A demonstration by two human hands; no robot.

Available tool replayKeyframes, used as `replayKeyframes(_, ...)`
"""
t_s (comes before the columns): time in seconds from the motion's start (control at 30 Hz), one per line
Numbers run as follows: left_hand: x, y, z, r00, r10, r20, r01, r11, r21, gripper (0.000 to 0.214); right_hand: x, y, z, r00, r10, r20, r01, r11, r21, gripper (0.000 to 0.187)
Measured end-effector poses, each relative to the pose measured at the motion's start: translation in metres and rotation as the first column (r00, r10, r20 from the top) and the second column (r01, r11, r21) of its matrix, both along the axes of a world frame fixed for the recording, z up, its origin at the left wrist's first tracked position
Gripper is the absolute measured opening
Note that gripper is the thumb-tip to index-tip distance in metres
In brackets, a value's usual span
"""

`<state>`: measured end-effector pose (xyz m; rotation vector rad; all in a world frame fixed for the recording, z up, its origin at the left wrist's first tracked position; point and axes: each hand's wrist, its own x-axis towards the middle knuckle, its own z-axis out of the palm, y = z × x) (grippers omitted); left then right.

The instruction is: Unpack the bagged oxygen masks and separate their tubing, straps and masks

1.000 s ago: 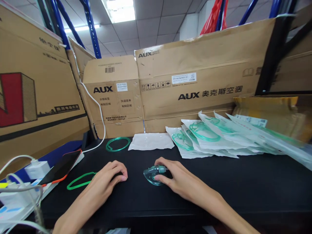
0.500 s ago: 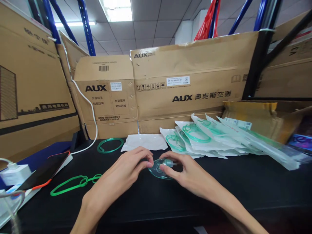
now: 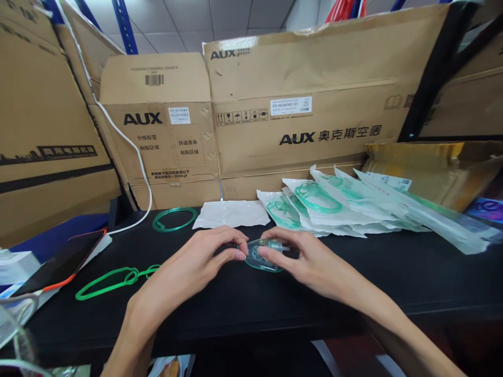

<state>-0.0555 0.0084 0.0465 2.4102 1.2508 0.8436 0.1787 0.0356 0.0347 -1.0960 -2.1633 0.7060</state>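
Note:
A clear, green-tinted oxygen mask (image 3: 264, 262) is held between my two hands over the black table. My left hand (image 3: 214, 251) pinches its left edge between thumb and fingers. Gripping the right side near the connector is my right hand (image 3: 302, 256), its thumb lying on the vented front. On the table to the left lies a green elastic strap (image 3: 104, 289), partly hidden by my left forearm. Behind it rests a coil of green tubing (image 3: 174, 220). A flat white pouch (image 3: 231, 214) lies just beyond my hands.
Several white pouches with green tubing (image 3: 318, 199) overlap at the back right. A dark phone (image 3: 63, 262) and a white cable (image 3: 137, 152) are on the left. Cardboard panels (image 3: 334, 115) wall the back of the black table (image 3: 220, 309).
The view has tilted downward, bringing the area below the table's front edge into sight. Both hands keep hold of the mask, which appears slightly turned.

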Motion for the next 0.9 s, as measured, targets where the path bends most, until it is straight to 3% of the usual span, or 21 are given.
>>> replayKeyframes(0.53, 0.004, 0.000, 0.003, 0.997, 0.043, 0.063, -0.036, 0.993, -0.111, 0.018, -0.001, -0.007, 0.006, 0.997, 0.072, 0.009, -0.072, 0.997, 0.007, 0.019)
replayKeyframes(0.8, -0.001, 0.003, 0.004, 0.965, 0.047, 0.256, 0.021, 0.966, -0.257, 0.027, -0.001, -0.009, 0.010, 0.977, 0.152, -0.148, -0.155, 0.988, -0.012, 0.020)
replayKeyframes(0.9, -0.001, 0.001, 0.007, 0.960, 0.060, 0.274, 0.012, 0.967, -0.253, 0.031, -0.002, -0.011, 0.012, 0.970, 0.151, -0.189, -0.153, 0.988, 0.004, 0.019)
